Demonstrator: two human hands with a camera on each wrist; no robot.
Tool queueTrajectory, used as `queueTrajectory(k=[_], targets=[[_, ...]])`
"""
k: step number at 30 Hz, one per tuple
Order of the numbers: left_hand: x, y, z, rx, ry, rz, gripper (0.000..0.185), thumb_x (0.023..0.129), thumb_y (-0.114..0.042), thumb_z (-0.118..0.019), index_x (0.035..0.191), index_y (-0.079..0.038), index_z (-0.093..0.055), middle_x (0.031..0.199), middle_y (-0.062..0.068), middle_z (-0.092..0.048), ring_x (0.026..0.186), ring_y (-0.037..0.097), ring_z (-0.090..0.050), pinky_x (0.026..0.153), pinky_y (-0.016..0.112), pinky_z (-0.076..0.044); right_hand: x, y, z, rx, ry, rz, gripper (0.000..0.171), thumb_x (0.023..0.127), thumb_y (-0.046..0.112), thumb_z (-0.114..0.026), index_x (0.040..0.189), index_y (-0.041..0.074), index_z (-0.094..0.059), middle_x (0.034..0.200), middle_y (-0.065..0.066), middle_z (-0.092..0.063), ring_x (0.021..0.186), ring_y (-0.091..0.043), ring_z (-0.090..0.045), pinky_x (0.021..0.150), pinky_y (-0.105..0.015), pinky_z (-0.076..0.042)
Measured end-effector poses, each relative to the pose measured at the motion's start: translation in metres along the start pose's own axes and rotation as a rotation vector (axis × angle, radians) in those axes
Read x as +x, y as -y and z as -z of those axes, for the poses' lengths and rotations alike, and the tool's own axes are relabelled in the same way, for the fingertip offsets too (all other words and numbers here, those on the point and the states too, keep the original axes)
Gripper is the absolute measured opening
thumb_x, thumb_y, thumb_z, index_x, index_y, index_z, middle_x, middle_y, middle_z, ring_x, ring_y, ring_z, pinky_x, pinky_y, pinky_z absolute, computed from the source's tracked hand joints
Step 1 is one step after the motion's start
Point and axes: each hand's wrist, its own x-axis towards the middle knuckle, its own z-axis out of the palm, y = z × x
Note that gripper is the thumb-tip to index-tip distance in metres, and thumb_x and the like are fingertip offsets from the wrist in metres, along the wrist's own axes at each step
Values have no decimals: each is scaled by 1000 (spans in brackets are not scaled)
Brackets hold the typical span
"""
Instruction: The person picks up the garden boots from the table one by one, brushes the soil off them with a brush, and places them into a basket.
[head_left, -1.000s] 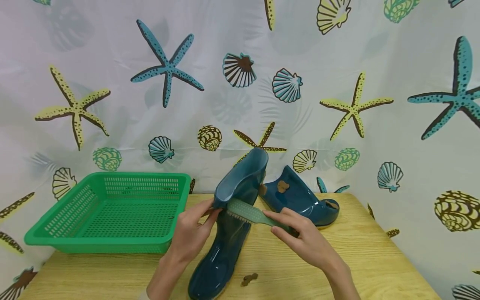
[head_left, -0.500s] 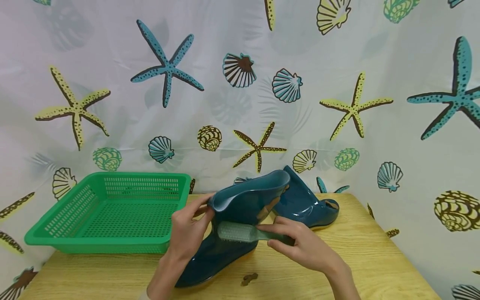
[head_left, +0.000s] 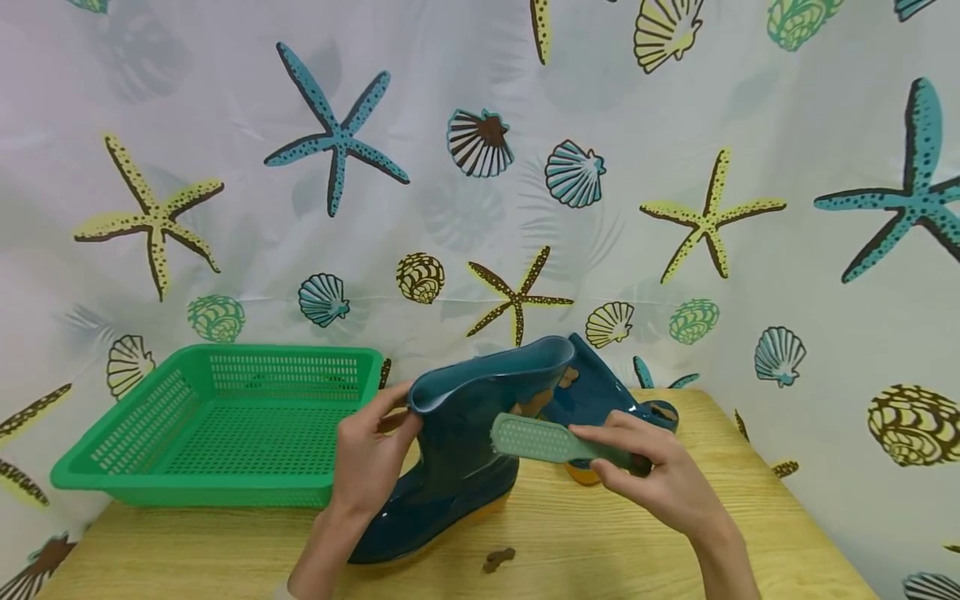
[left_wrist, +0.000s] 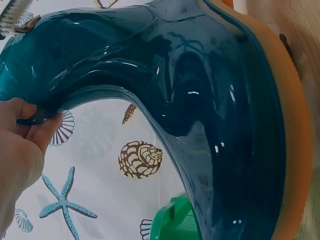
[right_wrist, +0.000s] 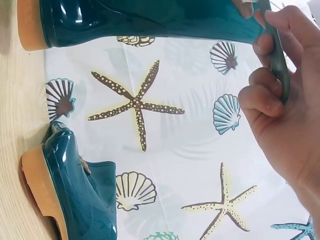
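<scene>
A glossy teal rubber boot (head_left: pixel 457 454) with a tan sole stands tilted on the wooden table (head_left: pixel 675 533), its shaft leaning right. My left hand (head_left: pixel 405 412) pinches the shaft's top rim; the left wrist view shows the boot (left_wrist: pixel 200 100) close up, with my fingers (left_wrist: pixel 30 135) curled under the rim. My right hand (head_left: pixel 600 454) grips the handle of a pale green scrubbing brush (head_left: pixel 551 443), whose head lies against the shaft near a brown patch (head_left: pixel 534 405). In the right wrist view my fingers (right_wrist: pixel 267 95) wrap the brush handle (right_wrist: pixel 277 55).
A second teal boot (head_left: pixel 603 392) with brown patches lies behind, also seen as the boot (right_wrist: pixel 80 195) low in the right wrist view. A green mesh basket (head_left: pixel 82 475) sits at the table's left. A small brown lump (head_left: pixel 498 558) lies near the front edge. A seashell-print curtain hangs behind.
The boot has tipped from nearly upright to leaning right, its toe swinging left. The brush has moved right and up along the shaft, its back now facing the head camera.
</scene>
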Motion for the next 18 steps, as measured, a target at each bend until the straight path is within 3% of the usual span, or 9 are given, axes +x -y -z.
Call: queueTrajectory(k=[10, 18], targets=[[-1, -1, -4, -30, 57, -24, 31, 87, 8, -70, 116, -5, -72, 106, 11, -75, 99, 5, -69, 79, 22, -60, 7, 5, -13, -95, -24, -74, 44, 90, -2, -69, 128, 19, -67, 83, 13, -45, 59, 0, -33, 51, -18, -35], [0, 0, -1, -87, 66, 91, 31, 92, 5, -66, 120, -6, -70, 109, 12, -74, 100, -1, -68, 82, 23, -60, 3, 5, -4, -65, 5, 24, 47, 86, -8, -69, 127, 14, -68, 86, 8, -53, 59, 1, -35, 49, -16, -35]])
